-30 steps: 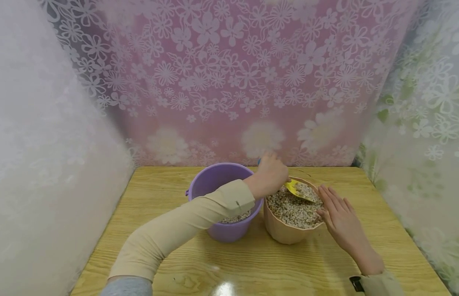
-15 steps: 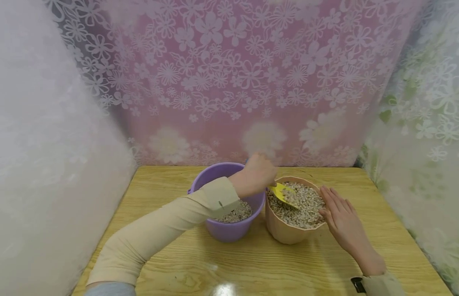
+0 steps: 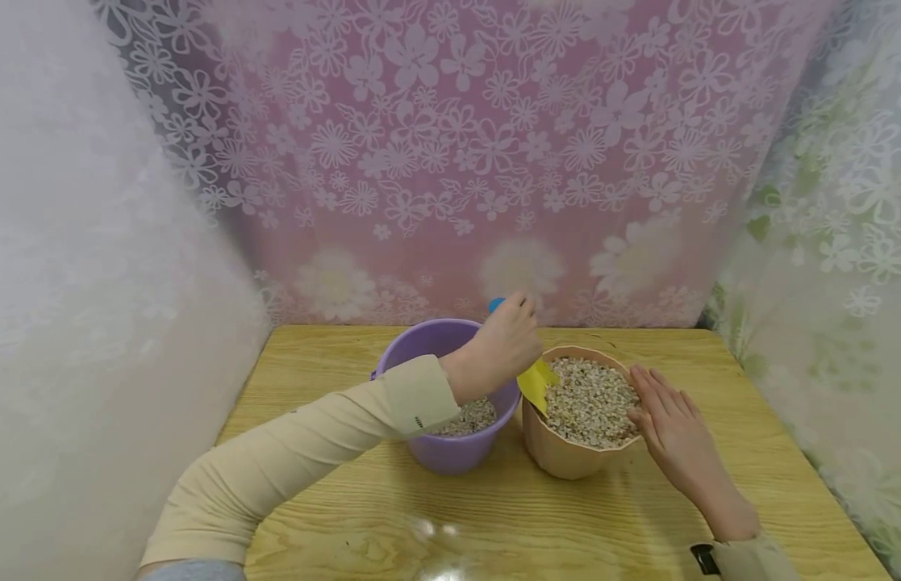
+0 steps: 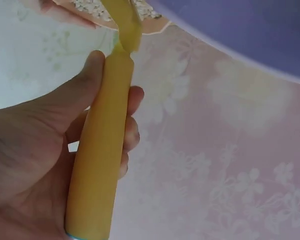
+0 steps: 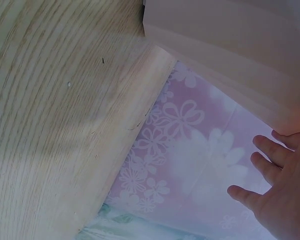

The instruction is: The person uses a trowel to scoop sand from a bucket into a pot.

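Note:
My left hand (image 3: 504, 343) grips the yellow handle (image 4: 100, 150) of a small hand shovel, its thumb and fingers curled round it in the left wrist view. The shovel's yellow blade (image 3: 537, 382) tilts over the left rim of a peach-coloured pot (image 3: 566, 460), which is filled with pale, speckled gravel (image 3: 595, 403). To the left of the pot stands a purple bucket (image 3: 450, 460) with similar gravel (image 3: 470, 418) low inside; my left forearm crosses over it. My right hand (image 3: 671, 432) rests against the pot's right side, fingers extended, as the right wrist view also shows.
Both containers stand close together on a wood-grain table (image 3: 421, 524). A pink floral curtain (image 3: 450, 161) hangs behind the table's back edge, with pale coverings (image 3: 116, 323) at either side. A few tiny specks lie on the tabletop.
My left hand has drawn the shovel leftward across the gravel to the pot's left rim, and its blade has turned steeper. My right hand stays against the pot.

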Action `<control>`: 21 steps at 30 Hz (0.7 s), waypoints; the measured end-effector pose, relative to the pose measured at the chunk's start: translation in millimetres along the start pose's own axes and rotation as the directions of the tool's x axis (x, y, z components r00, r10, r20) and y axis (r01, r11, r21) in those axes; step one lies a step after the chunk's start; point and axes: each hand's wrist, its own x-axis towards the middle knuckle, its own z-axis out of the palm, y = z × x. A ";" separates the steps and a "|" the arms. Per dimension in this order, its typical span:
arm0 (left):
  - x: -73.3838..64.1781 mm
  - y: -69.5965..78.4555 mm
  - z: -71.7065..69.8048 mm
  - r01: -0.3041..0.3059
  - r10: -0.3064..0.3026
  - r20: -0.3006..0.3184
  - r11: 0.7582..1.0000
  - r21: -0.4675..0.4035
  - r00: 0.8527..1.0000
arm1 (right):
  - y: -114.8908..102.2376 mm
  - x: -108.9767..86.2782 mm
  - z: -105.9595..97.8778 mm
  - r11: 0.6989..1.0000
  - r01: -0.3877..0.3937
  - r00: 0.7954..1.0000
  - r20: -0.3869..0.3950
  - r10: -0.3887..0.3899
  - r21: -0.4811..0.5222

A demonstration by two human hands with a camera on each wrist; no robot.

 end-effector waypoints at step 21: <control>-42.9 -35.0 65.3 0.356 -0.434 -0.095 0.830 -0.430 0.896 | 1.9 1.9 -1.1 0.999 0.032 0.999 0.005 -0.032 -0.036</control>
